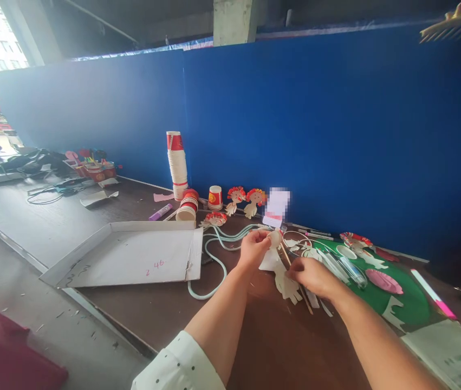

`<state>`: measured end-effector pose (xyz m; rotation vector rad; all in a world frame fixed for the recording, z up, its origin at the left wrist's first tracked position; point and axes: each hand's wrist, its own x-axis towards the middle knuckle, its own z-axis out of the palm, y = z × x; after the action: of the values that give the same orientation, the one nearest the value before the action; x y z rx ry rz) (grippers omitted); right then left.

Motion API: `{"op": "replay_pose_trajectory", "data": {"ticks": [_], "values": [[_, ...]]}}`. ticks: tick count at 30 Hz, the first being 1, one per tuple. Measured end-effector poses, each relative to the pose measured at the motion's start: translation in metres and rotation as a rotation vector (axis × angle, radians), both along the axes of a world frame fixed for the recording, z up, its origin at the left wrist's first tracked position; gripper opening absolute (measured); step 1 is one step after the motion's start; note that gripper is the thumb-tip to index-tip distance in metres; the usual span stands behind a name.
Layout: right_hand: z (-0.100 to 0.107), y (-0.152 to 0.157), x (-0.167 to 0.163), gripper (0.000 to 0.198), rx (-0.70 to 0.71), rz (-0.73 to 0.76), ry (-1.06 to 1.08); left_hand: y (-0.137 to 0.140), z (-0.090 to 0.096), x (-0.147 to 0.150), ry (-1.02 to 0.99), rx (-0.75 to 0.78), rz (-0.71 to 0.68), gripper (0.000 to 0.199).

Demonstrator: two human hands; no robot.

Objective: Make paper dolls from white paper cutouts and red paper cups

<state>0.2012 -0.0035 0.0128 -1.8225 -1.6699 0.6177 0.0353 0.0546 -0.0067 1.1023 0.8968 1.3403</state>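
Note:
My left hand (255,248) is closed, pinching the rounded top of a pale paper cutout figure (286,286) between thumb and fingers. My right hand (310,276) has its fingers closed at the edge of the same cutout, lower down. A thin wooden stick (306,299) lies along the figure, passing by the right fingertips; whether those fingers also grip it I cannot tell. Scraps of white paper lie under and beside both hands. Just left of my left hand runs a looped pale green cable (226,273).
A shallow white cardboard tray (132,254) sits on the left. Behind it rise stacked paper cups (178,168). Red-fringed paper figures (254,203) lean near the blue partition (315,124). On the green mat (413,298) lie a pink paper piece (384,281) and a marker (433,294).

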Motion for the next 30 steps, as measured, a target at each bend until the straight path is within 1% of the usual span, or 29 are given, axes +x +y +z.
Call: {"op": "replay_pose_trajectory", "data": {"ticks": [2, 5, 6, 9, 10, 13, 15, 17, 21, 24, 27, 29, 30], "values": [[0.010, -0.005, 0.001, 0.013, -0.073, 0.052, 0.066, -0.001, -0.001, 0.000, 0.044, 0.035, -0.008, 0.017], [0.022, -0.018, 0.001, 0.015, -0.142, 0.121, 0.336, -0.003, 0.000, 0.000, 0.102, 0.085, -0.027, 0.022], [0.024, -0.022, 0.002, 0.019, -0.172, 0.129, 0.443, -0.004, 0.001, 0.000, 0.139, 0.116, -0.021, 0.023], [0.022, -0.032, 0.004, 0.035, -0.252, 0.124, 0.742, -0.008, 0.006, -0.002, 0.314, 0.272, 0.017, 0.021], [0.019, -0.034, 0.005, 0.036, -0.266, 0.130, 0.815, -0.009, 0.008, -0.002, 0.372, 0.336, 0.030, 0.021], [0.010, -0.034, 0.008, 0.029, -0.263, 0.144, 0.963, -0.011, 0.010, -0.002, 0.484, 0.512, 0.077, 0.014], [0.005, -0.031, 0.010, 0.025, -0.262, 0.118, 1.020, -0.013, 0.010, -0.001, 0.530, 0.609, 0.091, 0.011], [0.000, -0.029, 0.011, 0.023, -0.268, 0.074, 1.060, -0.015, 0.011, 0.000, 0.582, 0.687, 0.076, 0.011], [-0.007, -0.026, 0.013, 0.017, -0.265, 0.012, 1.115, -0.021, 0.013, 0.000, 0.715, 0.782, 0.065, 0.015], [-0.005, -0.027, 0.011, 0.017, -0.267, 0.021, 1.143, -0.025, 0.016, 0.000, 0.774, 0.843, 0.098, 0.017], [-0.002, -0.028, 0.009, 0.023, -0.260, 0.025, 1.176, -0.025, 0.016, -0.002, 0.805, 0.917, 0.137, 0.017], [0.000, -0.029, 0.008, 0.025, -0.230, 0.020, 1.165, -0.024, 0.015, -0.003, 0.825, 0.958, 0.153, 0.016], [0.000, -0.028, 0.007, 0.025, -0.186, 0.032, 1.132, -0.023, 0.014, -0.003, 0.837, 0.971, 0.160, 0.016]]}}
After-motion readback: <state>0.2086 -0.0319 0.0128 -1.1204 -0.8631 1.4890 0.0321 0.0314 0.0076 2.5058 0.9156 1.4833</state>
